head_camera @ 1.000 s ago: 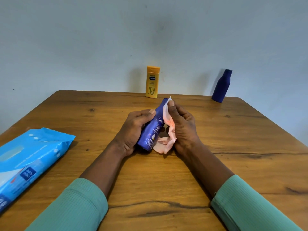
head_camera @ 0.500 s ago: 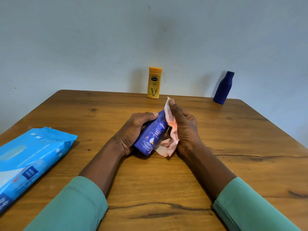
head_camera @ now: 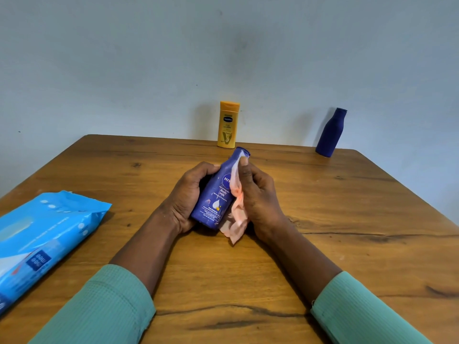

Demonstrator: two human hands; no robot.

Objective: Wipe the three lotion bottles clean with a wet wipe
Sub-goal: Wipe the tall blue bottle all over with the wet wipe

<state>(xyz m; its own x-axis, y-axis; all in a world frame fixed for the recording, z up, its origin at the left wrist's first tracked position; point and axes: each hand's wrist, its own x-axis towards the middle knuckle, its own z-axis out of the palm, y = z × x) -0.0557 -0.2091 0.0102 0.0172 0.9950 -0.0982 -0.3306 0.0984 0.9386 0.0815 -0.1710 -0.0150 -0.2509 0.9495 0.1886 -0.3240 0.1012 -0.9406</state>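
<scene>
My left hand (head_camera: 185,197) grips a blue Nivea body milk bottle (head_camera: 216,194) at the middle of the table, tilted with its cap pointing away from me and its label facing up. My right hand (head_camera: 258,197) presses a pale pink wet wipe (head_camera: 237,209) against the bottle's right side, fingertips near the cap. A yellow Vaseline bottle (head_camera: 228,125) stands upright at the table's far edge. A plain dark blue bottle (head_camera: 331,132) stands upright at the far right corner.
A large blue pack of wet wipes (head_camera: 42,242) lies on the wooden table (head_camera: 347,219) at the left near edge. A pale wall rises directly behind the table's far edge.
The bottle has turned in my left hand so more of its label faces up. My right hand with the wipe has shifted along the bottle's right side toward the cap.
</scene>
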